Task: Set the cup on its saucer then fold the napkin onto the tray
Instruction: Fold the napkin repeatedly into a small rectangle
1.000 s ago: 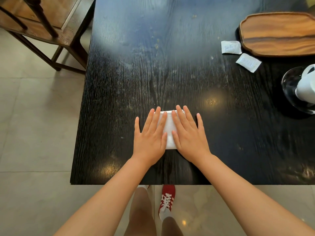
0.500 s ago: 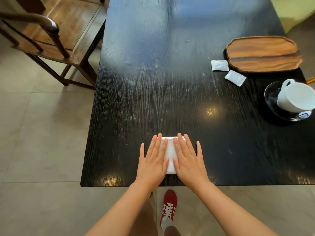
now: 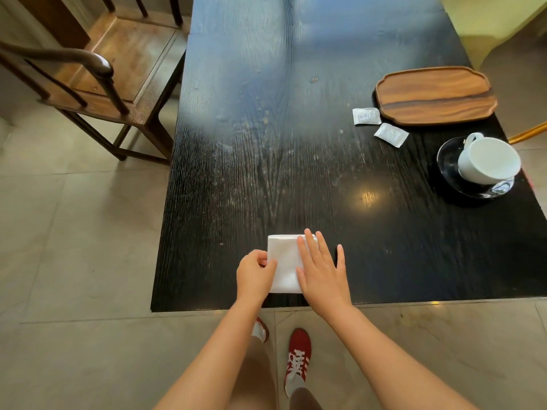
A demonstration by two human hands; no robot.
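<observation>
Left hand (image 3: 256,275), flat a moment ago, now apparently pinches the folded white napkin's (image 3: 284,266) left edge while the right hand (image 3: 321,270) presses open-palmed; transfer to the wooden tray (image 3: 435,94) is probably imminent.

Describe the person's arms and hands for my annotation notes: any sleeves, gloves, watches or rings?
Both forearms are bare as far as the frame shows, with no sleeves in view. The left hand and the right hand wear no gloves, and no watch, bracelet or ring shows on either wrist or on the fingers that are visible. No markings or bandages can be seen.
</observation>
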